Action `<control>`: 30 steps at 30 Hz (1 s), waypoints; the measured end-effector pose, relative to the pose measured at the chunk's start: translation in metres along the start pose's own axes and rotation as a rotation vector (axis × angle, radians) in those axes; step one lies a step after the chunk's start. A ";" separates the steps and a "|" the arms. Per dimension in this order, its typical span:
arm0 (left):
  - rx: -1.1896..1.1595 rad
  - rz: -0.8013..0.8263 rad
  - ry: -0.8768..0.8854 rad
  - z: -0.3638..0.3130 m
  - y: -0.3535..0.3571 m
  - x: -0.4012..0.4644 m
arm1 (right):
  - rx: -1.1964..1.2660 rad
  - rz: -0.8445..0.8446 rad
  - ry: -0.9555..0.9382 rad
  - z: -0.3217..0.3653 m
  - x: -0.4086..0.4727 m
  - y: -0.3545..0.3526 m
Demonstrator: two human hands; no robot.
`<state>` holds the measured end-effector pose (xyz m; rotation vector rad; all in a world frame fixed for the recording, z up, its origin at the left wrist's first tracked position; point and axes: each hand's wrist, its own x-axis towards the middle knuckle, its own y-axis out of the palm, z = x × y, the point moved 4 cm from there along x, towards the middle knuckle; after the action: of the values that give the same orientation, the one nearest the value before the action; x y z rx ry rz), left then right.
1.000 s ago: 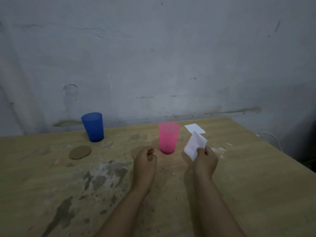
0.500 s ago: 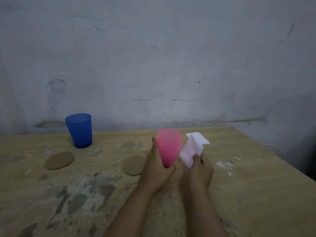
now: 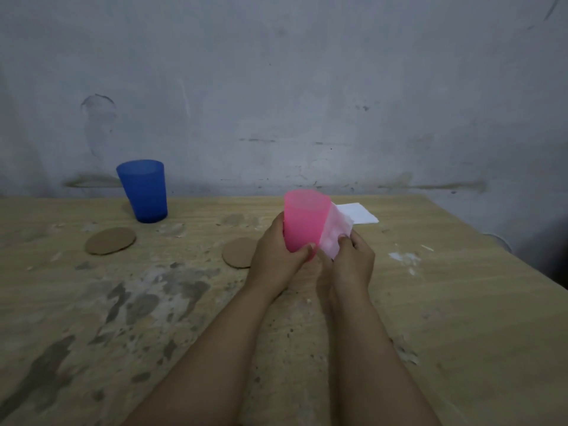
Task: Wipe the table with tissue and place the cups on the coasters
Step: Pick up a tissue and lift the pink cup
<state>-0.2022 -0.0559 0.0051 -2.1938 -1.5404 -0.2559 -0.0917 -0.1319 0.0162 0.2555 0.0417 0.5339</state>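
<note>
My left hand (image 3: 275,256) grips a pink plastic cup (image 3: 304,221) lifted off the wooden table (image 3: 430,318). Pressed against the cup's right side is a white tissue (image 3: 335,236), which my right hand (image 3: 350,261) pinches. A round brown coaster (image 3: 238,252) lies just left of my left hand, partly hidden by it. A second coaster (image 3: 110,240) lies further left. Behind it a blue cup (image 3: 143,190) stands upright near the wall.
A folded white tissue (image 3: 358,213) lies flat behind the pink cup. Dark stains (image 3: 138,302) and crumbs cover the table's left and middle. White specks (image 3: 404,259) sit right of my hands. The table's right edge runs diagonally, and a grey wall rises behind.
My left hand took hold of the pink cup and lifted it. My right hand brought the tissue against the cup's side.
</note>
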 end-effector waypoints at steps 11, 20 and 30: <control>-0.401 -0.110 -0.011 -0.014 -0.007 0.002 | 0.486 0.213 0.365 -0.013 -0.009 0.017; -0.419 -0.135 0.031 -0.018 -0.012 0.002 | 0.505 0.458 0.472 -0.015 -0.013 0.023; -0.434 -0.096 0.045 -0.020 -0.008 0.004 | 0.518 0.395 0.426 -0.006 -0.002 0.012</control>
<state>-0.2058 -0.0593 0.0265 -2.4107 -1.6916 -0.7253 -0.1006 -0.1214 0.0133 0.6600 0.5578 0.9631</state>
